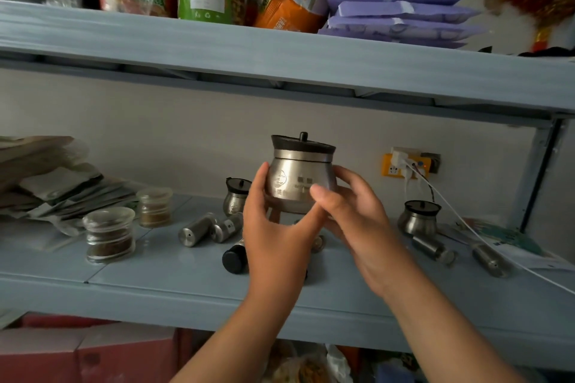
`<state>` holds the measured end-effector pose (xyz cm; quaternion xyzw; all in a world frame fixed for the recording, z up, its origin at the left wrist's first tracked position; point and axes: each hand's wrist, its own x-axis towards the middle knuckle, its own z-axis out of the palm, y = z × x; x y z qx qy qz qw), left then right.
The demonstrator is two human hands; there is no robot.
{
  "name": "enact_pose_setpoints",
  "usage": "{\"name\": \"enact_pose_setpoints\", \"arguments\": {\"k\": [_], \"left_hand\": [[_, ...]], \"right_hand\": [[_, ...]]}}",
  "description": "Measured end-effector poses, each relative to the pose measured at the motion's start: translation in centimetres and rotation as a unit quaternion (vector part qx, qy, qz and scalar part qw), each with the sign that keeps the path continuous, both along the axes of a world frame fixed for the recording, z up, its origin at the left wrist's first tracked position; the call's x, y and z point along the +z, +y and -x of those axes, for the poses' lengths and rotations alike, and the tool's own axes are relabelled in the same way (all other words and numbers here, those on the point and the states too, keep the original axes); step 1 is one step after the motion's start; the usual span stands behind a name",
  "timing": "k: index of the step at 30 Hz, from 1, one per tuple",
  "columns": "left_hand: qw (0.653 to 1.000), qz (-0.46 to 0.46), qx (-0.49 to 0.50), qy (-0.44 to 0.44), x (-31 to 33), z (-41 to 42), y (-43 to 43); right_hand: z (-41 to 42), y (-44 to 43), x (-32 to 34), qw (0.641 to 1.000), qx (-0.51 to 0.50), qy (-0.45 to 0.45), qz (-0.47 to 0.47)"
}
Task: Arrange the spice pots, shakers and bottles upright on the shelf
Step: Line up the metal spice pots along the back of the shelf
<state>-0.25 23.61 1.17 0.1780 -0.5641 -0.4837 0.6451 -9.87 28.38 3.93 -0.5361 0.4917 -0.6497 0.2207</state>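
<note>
head view: the grey shelf (155,283) runs wide beneath both hands. Lifted clear of its board, a steel spice pot (300,177) with a dark knobbed lid is held upright. the left hand (273,227) grips it with the thumb up its left flank and the fingers curled under the base. the right hand (357,221) wraps its right side, thumb across the front. this looks like the placing step: the pot is off the shelf and needs a standing spot. the next move calls for lowering it level onto bare board, and the room straight below the hands is poor, because things lie there.

well to the left of the left hand, a slumped stack of packets (46,183) fills that end. nearer that hand, a front glass jar (109,235) and a back glass jar (154,207) stand upright. two smaller steel pots also stand upright, the left pot (235,196) just behind the left thumb and the right pot (418,218) to the right of the right hand.

two shakers (197,228) lie on their sides just left of the left hand. two more, the right shakers (432,249), lie beside the right wrist. a black-capped bottle (235,258) lies by the left palm, partly hidden.

a white cable (466,227) drops past the right shakers and could snag a pot set down there.
</note>
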Motion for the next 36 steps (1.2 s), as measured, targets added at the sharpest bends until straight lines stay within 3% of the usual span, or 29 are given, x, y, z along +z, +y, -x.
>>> {"name": "enact_pose_setpoints", "arguments": {"k": [5, 9, 13, 20, 36], "left_hand": [[0.996, 0.054, 0.026, -0.061, -0.9, 0.2, -0.3], [0.991, 0.086, -0.023, -0.103, -1.1, -0.5, -0.5], [0.991, 0.013, -0.107, -0.077, 0.3, -1.8, -1.9], [0.961, -0.01, -0.227, -0.158, 1.5, -1.6, -4.8], [0.973, -0.029, -0.149, -0.173, 0.2, 4.5, -10.8]], "right_hand": [[-0.2, -0.3, -0.2, 0.999, -0.035, 0.002, 0.008], [0.9, -0.8, -0.4, 0.999, -0.031, -0.034, 0.009], [2.2, -1.5, -1.0, 0.996, -0.022, -0.083, 0.012], [3.5, -2.8, -2.2, 0.995, -0.021, -0.096, 0.017], [8.1, -8.6, -1.1, 0.991, -0.098, 0.032, -0.091]]}}
